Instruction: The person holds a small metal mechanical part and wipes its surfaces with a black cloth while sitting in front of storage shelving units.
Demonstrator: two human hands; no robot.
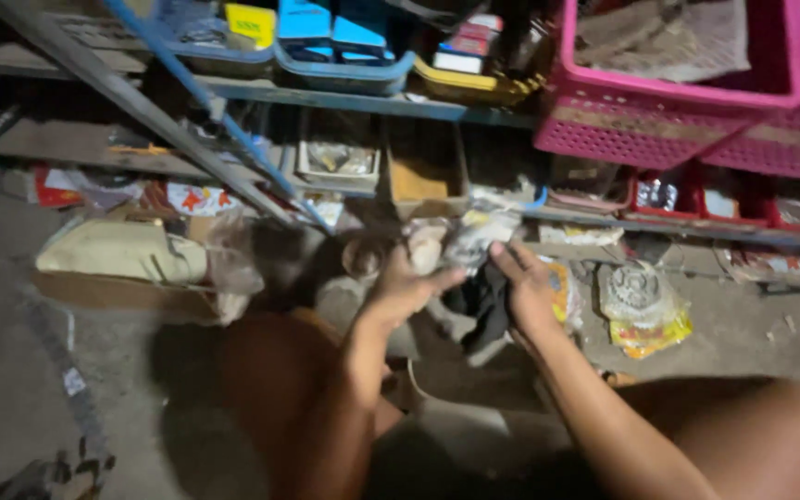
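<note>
Left of the dark bundle (485,301): a flattened cardboard box (122,259) on the floor, a metal pole (141,106) slanting above it. Closer in, left hand (405,287), fingers curled round a crumpled clear wrapper (469,239) just above the bundle. Bundle itself low on the floor before the shelf (363,100), blurred, long axis unclear. Touching its right edge, right hand (525,287), fingers half closed on it. Right of it, yellow packet (645,315). Above right, pink crate (668,111) holding brownish sheets.
</note>
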